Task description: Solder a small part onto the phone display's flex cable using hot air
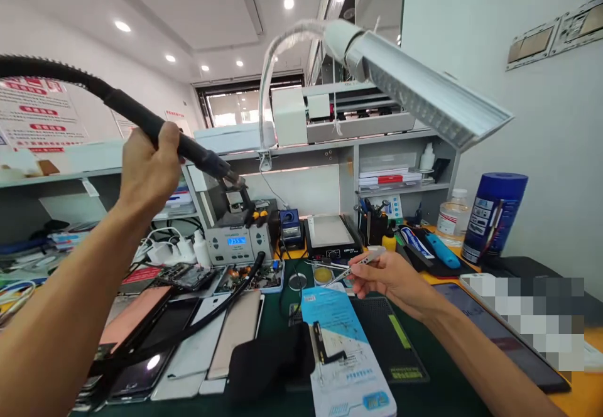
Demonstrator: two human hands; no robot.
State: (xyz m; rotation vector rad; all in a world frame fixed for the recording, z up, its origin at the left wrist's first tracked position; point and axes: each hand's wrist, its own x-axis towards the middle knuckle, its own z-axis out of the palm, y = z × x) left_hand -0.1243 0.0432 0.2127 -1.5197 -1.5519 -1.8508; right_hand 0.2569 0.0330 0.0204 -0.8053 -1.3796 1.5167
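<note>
My left hand [148, 169] is raised at the left and grips the black handle of a hot-air gun [188, 147], whose metal nozzle points down toward the rework station [237, 243] with a blue display. Its black hose arcs up and off to the left. My right hand [389, 279] is lower, right of centre, and pinches a pair of metal tweezers [355, 266] with the tips pointing left above the green mat. Below the hands lies a blue and white card [342, 348] with a small black flex part on it.
Several phones and screens [183, 335] lie at the front left. A desk lamp [424, 90] hangs overhead. A hot plate [328, 235], a tool cup, a blue canister [494, 216] and a bottle stand behind. A tablet [499, 335] lies at the right.
</note>
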